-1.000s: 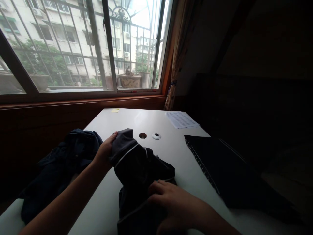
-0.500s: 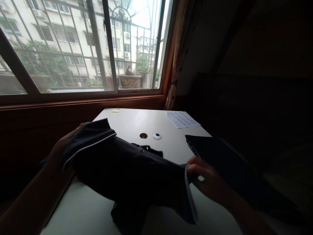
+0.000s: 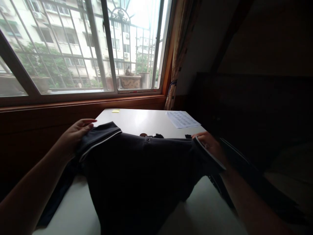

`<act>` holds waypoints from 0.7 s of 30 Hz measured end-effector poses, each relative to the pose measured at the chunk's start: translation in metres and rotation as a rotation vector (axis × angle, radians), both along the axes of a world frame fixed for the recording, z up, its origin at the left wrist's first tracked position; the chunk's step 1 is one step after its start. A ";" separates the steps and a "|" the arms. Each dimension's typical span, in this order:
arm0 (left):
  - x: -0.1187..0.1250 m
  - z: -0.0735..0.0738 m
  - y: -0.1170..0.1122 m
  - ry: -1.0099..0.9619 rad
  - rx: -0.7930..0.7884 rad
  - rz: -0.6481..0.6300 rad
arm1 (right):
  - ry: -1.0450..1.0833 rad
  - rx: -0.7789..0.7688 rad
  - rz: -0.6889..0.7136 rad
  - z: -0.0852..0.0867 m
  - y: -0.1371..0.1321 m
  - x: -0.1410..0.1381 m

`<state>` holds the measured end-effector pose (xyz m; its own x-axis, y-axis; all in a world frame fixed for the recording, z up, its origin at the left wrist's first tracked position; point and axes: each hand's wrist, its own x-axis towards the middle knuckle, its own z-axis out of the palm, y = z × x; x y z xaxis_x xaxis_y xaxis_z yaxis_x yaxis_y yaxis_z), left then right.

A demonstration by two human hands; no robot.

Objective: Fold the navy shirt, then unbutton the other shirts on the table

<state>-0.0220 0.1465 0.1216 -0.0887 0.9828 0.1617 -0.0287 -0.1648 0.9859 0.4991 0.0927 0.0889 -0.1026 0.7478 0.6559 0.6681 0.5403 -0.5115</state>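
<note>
A dark navy short-sleeved polo shirt point(image 3: 141, 176) with white piping on its sleeve edges is stretched between my two hands above the table. At the left sleeve, my left hand point(image 3: 79, 132) pinches the fabric between thumb and fingers. My right hand point(image 3: 207, 142) grips the other sleeve, some of its fingers hidden by the cloth. One button shows at the top middle of the shirt. Its lower part hangs toward me, too dark to make out in detail.
Beneath the shirt is a white table point(image 3: 137, 119). Printed papers point(image 3: 182, 119) lie at its far right and a yellow sticky note point(image 3: 115, 111) at its far left. Another dark garment point(image 3: 241, 156) lies along the right edge. A barred window point(image 3: 80, 49) stands behind.
My right hand has risen and moved slightly right, levelling and spreading the shirt. My left hand has shifted a little to the right, and the shirt's body now hangs down more openly.
</note>
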 end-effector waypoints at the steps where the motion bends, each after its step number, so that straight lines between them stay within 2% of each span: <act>1: -0.005 -0.015 0.006 0.256 -0.008 -0.047 | -0.033 -0.085 -0.001 -0.014 0.009 0.004; 2: -0.012 -0.030 0.012 0.509 -0.036 -0.079 | -0.083 -0.165 0.002 -0.027 0.015 0.009; 4: -0.026 -0.061 0.021 0.912 0.040 -0.068 | -0.143 -0.250 -0.012 -0.048 0.023 0.015; 7: -0.027 -0.090 0.024 1.255 0.189 0.016 | -0.153 -0.284 0.018 -0.062 0.022 0.006; 10: 0.005 -0.098 0.015 1.331 0.405 -0.041 | -0.160 -0.289 0.159 -0.058 0.016 -0.028; 13: 0.055 -0.103 0.000 1.311 0.548 -0.252 | -0.223 -0.330 0.333 -0.055 0.008 -0.073; 15: 0.083 -0.113 -0.009 1.332 0.583 -0.331 | -0.294 -0.385 0.418 -0.060 0.004 -0.100; 18: 0.108 -0.133 -0.022 1.379 0.580 -0.350 | -0.435 -0.435 0.434 -0.076 0.000 -0.126; 21: 0.114 -0.148 -0.033 1.384 0.554 -0.332 | -0.502 -0.439 0.385 -0.090 -0.002 -0.131</act>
